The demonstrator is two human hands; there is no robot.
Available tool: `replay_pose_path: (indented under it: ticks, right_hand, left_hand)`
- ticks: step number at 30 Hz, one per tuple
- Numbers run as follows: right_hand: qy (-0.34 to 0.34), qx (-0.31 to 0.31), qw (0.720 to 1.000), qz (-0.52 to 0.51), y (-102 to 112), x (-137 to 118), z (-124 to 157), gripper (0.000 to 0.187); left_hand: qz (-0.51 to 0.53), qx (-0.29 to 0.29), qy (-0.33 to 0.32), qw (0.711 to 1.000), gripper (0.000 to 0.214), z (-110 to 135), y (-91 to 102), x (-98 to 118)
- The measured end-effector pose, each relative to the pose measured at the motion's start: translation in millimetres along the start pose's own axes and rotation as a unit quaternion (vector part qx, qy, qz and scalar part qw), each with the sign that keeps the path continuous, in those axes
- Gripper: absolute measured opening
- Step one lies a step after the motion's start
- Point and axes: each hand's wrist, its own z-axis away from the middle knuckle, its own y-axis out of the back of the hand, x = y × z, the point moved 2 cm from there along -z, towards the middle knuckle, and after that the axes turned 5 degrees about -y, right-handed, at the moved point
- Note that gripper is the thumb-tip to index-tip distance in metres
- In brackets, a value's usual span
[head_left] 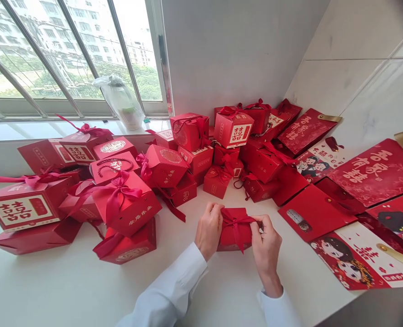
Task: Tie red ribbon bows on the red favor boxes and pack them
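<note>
In the head view a small red gift box [227, 238] sits on the white table between my hands. A dark red ribbon [236, 222] is tied across its top, with one tail hanging down the front. My left hand [208, 230] is at the box's left side, fingers pinched on the ribbon's left part. On the opposite side my right hand [266, 238] pinches the ribbon's right end between thumb and fingers, drawing it out sideways. The fingers partly hide both ribbon ends.
Many red gift boxes with ribbons [126, 200] are piled to the left and behind. Flat red gift bags [317, 211] overlap along the right. A plastic-wrapped cup [128, 109] stands on the sill of the barred window. The table edge [340, 304] runs at the lower right.
</note>
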Motion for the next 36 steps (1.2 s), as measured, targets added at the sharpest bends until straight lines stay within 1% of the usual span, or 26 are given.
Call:
replay_pose_path:
  ticks: [2, 4, 5, 7, 8, 9, 11, 12, 13, 14, 16, 17, 19, 20, 22, 24, 27, 30, 31, 33, 35, 36]
  right_hand:
    - [0.001, -0.010, 1.000, -0.007, 0.5, 0.9, -1.9, 0.014]
    - [0.005, -0.028, 0.999, -0.017, 3.2, 3.0, -4.9, 0.013]
    - [0.009, -0.040, 0.999, -0.024, 5.7, 4.3, -6.4, 0.013]
    - [0.015, -0.067, 0.997, -0.043, 13.6, 6.8, -8.0, 0.019]
    - [0.020, -0.070, 0.996, -0.051, 19.2, 7.4, -7.6, 0.024]
    - [0.030, -0.060, 0.996, -0.052, 25.7, 7.2, -6.1, 0.027]
    - [0.079, -0.020, 0.996, -0.031, 38.5, 3.4, 0.1, 0.025]
    - [0.122, -0.008, 0.992, -0.009, 42.9, -0.3, 4.7, 0.022]
    - [0.175, -0.017, 0.984, 0.017, 44.9, -4.6, 10.0, 0.022]
    - [0.227, -0.040, 0.972, 0.048, 44.4, -8.6, 15.4, 0.024]
    - [0.307, -0.093, 0.941, 0.103, 38.5, -14.0, 24.9, 0.032]
    - [0.329, -0.106, 0.930, 0.126, 34.7, -15.0, 28.1, 0.034]
    - [0.346, -0.098, 0.921, 0.146, 28.3, -14.5, 31.2, 0.030]
    - [0.349, -0.087, 0.922, 0.144, 26.4, -13.6, 31.6, 0.026]
    - [0.348, -0.067, 0.926, 0.128, 25.3, -12.0, 31.6, 0.024]
    - [0.347, -0.062, 0.930, 0.106, 26.5, -11.4, 31.5, 0.022]
    - [0.339, -0.072, 0.934, 0.084, 28.3, -11.9, 31.6, 0.022]
    - [0.339, -0.081, 0.935, 0.070, 27.2, -11.7, 32.0, 0.022]
    - [0.340, -0.085, 0.934, 0.068, 26.3, -11.3, 31.9, 0.022]
    - [0.340, -0.093, 0.933, 0.068, 24.6, -10.0, 31.6, 0.022]
    - [0.337, -0.102, 0.934, 0.067, 23.9, -8.9, 30.9, 0.021]
    - [0.336, -0.104, 0.934, 0.066, 24.0, -8.6, 30.5, 0.021]
  left_hand:
    - [0.010, -0.001, -0.012, 1.000, 0.029, -1.4, 1.3, -0.1]
    - [0.025, -0.016, -0.029, 0.999, 0.030, -5.6, 7.0, -1.1]
    - [0.034, -0.033, -0.032, 0.998, 0.030, -8.7, 12.0, -2.4]
    - [0.059, -0.085, -0.022, 0.994, 0.030, -16.1, 26.0, -6.5]
    - [0.075, -0.115, -0.007, 0.991, 0.030, -19.8, 34.6, -9.2]
    - [0.096, -0.141, 0.007, 0.985, 0.031, -23.2, 43.6, -11.8]
    - [0.132, -0.156, 0.033, 0.978, 0.029, -28.6, 61.5, -15.8]
    - [0.141, -0.156, 0.043, 0.977, 0.027, -30.2, 68.8, -16.7]
    - [0.141, -0.162, 0.050, 0.975, 0.024, -30.8, 74.0, -16.8]
    - [0.133, -0.181, 0.056, 0.973, 0.023, -30.5, 76.8, -16.1]
    - [0.108, -0.254, 0.060, 0.959, 0.025, -27.1, 75.5, -13.0]
    - [0.098, -0.296, 0.062, 0.948, 0.026, -24.6, 72.5, -11.3]
    - [0.087, -0.357, 0.069, 0.927, 0.026, -20.3, 65.1, -8.6]
    - [0.085, -0.371, 0.074, 0.922, 0.025, -19.0, 61.6, -8.0]
    - [0.077, -0.379, 0.079, 0.919, 0.022, -18.5, 56.8, -7.6]
    - [0.069, -0.366, 0.073, 0.925, 0.020, -19.8, 55.6, -7.1]
    - [0.046, -0.313, 0.041, 0.948, 0.015, -21.5, 60.3, -2.0]
    - [0.016, -0.241, -0.028, 0.970, 0.006, -21.0, 69.0, 10.4]
    - [-0.001, -0.226, -0.059, 0.972, 0.007, -20.6, 71.4, 15.4]
    - [-0.040, -0.220, -0.126, 0.966, 0.018, -19.9, 74.2, 24.5]
    - [-0.057, -0.235, -0.181, 0.953, 0.025, -19.4, 74.4, 30.4]
    - [-0.055, -0.245, -0.197, 0.948, 0.027, -19.0, 73.8, 31.7]
